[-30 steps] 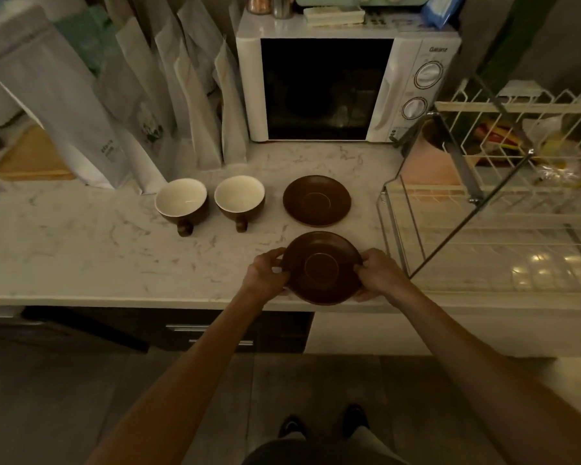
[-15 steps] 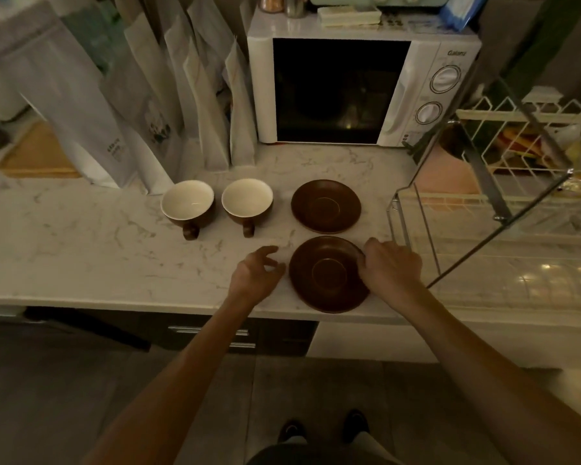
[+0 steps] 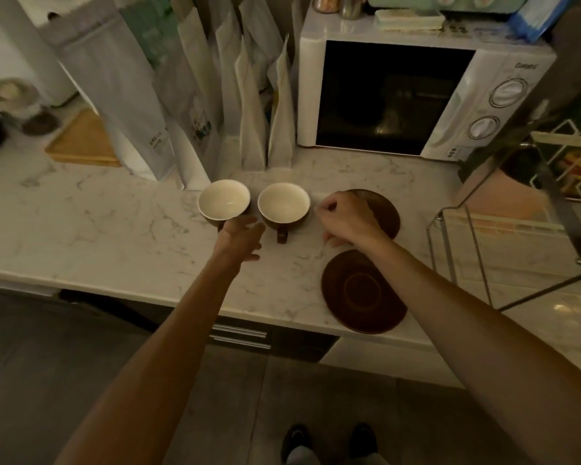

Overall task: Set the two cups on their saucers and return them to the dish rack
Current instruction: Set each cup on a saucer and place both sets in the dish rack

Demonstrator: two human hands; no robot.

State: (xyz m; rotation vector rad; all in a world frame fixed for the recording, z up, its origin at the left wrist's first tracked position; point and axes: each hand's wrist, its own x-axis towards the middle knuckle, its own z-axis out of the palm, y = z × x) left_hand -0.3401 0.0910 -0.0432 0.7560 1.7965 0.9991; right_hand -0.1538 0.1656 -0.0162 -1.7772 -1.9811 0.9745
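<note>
Fingers of left hand touching left cup (handle hidden)

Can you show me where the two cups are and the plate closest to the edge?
Left cup (image 3: 223, 199): head view, pale inside of the bowl.
Right cup (image 3: 283, 203): head view, pale inside of the bowl.
Near saucer (image 3: 363, 292): head view, centre well.

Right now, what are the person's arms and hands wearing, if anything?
Nothing that shows: both forearms are bare to the bottom of the frame, with no sleeves, gloves or watch. The left hand and right hand show no rings, though the dim light could hide small ones.
</note>
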